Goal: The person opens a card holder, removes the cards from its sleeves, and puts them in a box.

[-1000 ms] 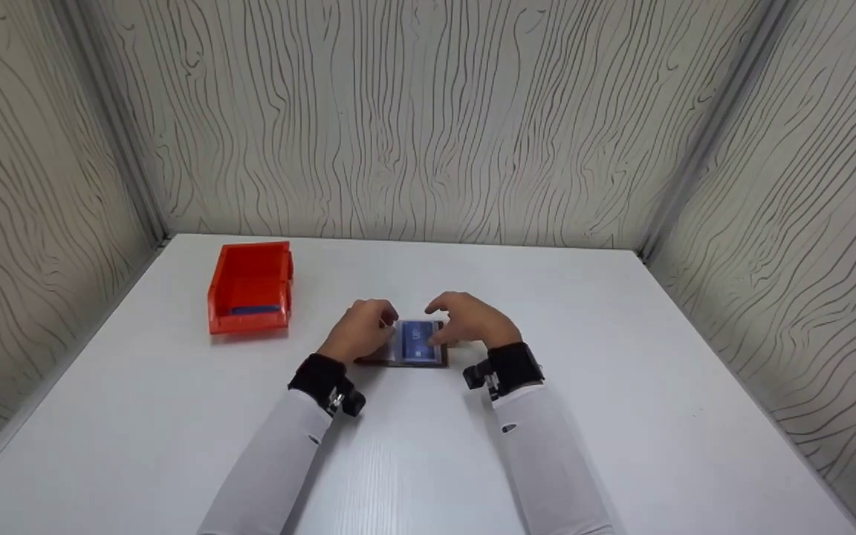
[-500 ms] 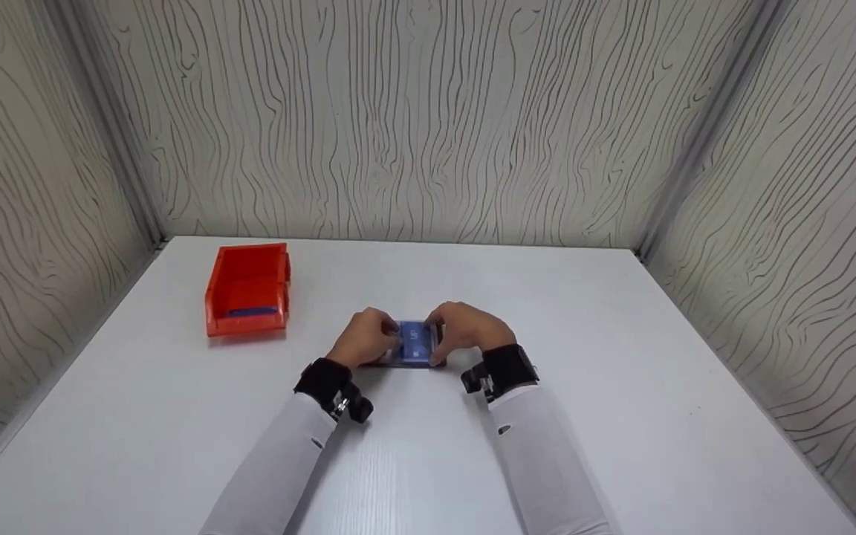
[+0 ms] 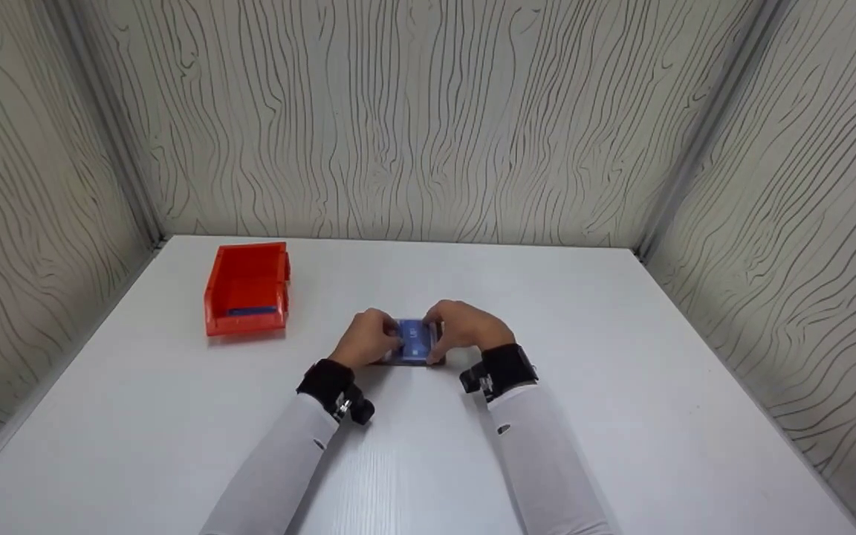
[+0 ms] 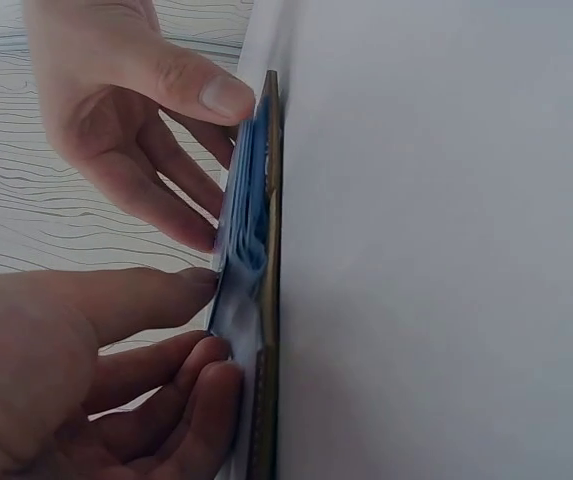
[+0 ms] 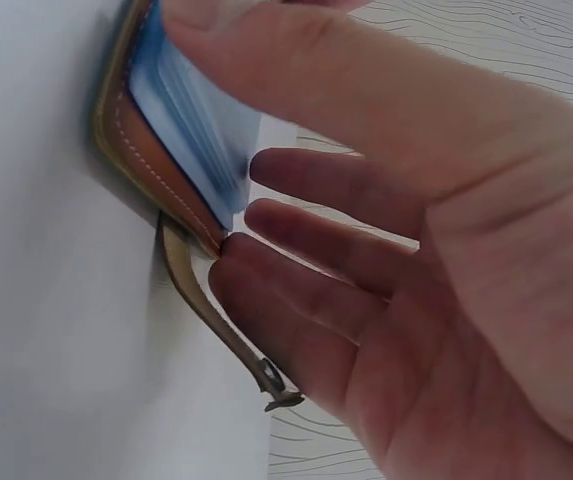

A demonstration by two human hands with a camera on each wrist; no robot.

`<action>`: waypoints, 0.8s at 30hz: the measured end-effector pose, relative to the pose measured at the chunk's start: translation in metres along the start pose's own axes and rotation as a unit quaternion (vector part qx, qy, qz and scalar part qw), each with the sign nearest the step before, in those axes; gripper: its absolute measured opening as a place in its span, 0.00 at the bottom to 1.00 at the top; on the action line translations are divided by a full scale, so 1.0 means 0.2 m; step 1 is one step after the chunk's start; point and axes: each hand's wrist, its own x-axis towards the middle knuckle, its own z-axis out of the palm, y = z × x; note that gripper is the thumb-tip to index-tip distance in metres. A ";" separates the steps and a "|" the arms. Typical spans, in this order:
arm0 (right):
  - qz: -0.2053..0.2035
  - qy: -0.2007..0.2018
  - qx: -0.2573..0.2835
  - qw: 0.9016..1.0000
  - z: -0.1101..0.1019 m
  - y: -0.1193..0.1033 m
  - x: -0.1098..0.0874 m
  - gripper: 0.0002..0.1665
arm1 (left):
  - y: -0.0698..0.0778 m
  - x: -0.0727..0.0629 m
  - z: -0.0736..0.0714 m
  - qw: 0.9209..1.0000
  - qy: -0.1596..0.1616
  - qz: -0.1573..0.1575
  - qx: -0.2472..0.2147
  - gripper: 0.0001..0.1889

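A brown leather card holder [image 5: 156,165] with clear plastic sleeves [image 4: 250,190] lies spread on the white table. On top of its sleeves, a blue card [image 3: 414,340] shows between the hands in the head view. My left hand [image 3: 365,340] pinches the card's left edge between thumb and fingers. From the other side my right hand [image 3: 467,327] grips the sleeves, thumb on the near edge and fingers at the far edge. A narrow strap with a metal snap [image 5: 271,374] sticks out from the cover beside the right fingers. The fingers cover parts of the holder.
A red plastic bin [image 3: 247,288] stands at the back left of the white table [image 3: 576,312], with a flat blue thing [image 3: 253,310] in its front. Wood-patterned panels [image 3: 428,119] enclose the table at the back and sides.
Both hands have closed in on the holder from either side. The left fingers have come to the card's edge, and the right hand has lowered onto the sleeves. Little differs over the last half second.
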 end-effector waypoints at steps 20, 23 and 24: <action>-0.007 0.013 -0.001 1.000 0.03 -0.01 0.02 0.46 | 0.00 0.00 -0.02 0.996 0.010 -0.048 -0.079 0.19; -0.014 0.011 0.001 1.000 0.03 -0.01 0.03 0.45 | 0.00 0.00 -0.01 0.990 0.013 -0.069 -0.122 0.18; -0.015 0.011 0.002 1.000 0.03 -0.01 0.03 0.45 | 0.00 0.00 -0.01 0.988 0.012 -0.076 -0.136 0.18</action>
